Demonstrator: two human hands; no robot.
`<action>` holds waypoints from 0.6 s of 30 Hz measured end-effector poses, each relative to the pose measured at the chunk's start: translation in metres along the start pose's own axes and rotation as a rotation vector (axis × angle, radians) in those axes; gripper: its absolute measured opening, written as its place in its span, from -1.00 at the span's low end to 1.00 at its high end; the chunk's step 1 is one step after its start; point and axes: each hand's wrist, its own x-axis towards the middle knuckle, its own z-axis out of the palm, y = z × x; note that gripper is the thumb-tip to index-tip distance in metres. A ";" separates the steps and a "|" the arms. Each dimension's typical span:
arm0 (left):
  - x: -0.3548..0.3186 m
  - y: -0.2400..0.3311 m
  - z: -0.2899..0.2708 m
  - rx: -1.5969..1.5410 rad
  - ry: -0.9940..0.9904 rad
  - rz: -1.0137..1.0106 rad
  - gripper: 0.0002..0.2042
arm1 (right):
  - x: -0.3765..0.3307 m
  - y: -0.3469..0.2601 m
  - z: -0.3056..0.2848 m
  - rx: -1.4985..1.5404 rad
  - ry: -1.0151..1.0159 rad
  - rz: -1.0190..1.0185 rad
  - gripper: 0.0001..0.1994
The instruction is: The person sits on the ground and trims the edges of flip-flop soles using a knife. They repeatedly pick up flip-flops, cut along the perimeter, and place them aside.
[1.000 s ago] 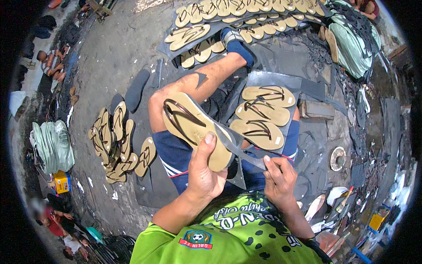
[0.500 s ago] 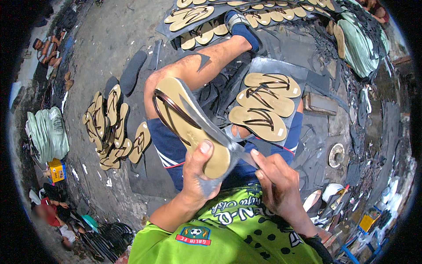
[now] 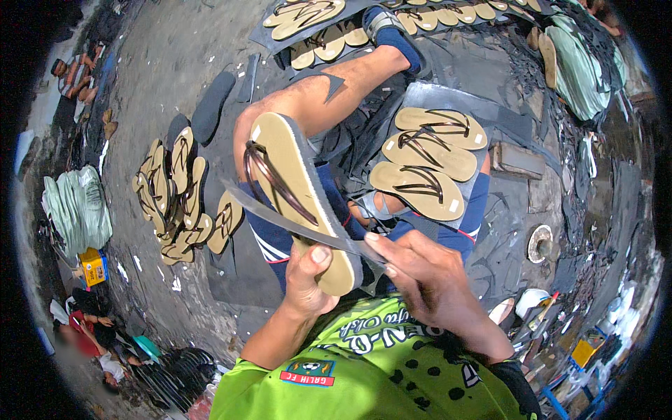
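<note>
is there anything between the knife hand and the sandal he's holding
Nothing visible apart from the blade itself. The right hand holds a long knife that lies straight across the tan sandal, which the left hand grips at its near end.

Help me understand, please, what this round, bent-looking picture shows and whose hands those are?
The picture comes from a wide fisheye camera worn on a person's head, looking down, so straight edges curve near the rim. The two bare hands are the wearer's own. The left hand grips the heel end of a tan flip-flop that rests on the knee. The right hand holds a long blade laid across that sandal. Three finished sandals lie on a dark sheet by the legs, a pile of sandals sits on the ground to the left, and more rows lie at the top.
</note>
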 end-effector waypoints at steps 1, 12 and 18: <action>0.000 0.000 0.004 0.005 0.036 0.034 -0.51 | 0.003 0.000 0.004 -0.004 0.029 -0.025 -0.55; 0.002 0.121 -0.055 -0.096 -0.027 0.533 -0.47 | -0.007 0.088 -0.033 0.104 0.599 0.537 -0.64; 0.029 0.005 -0.052 -0.091 0.091 -0.125 -0.73 | -0.049 0.158 -0.018 0.493 0.416 0.935 -0.72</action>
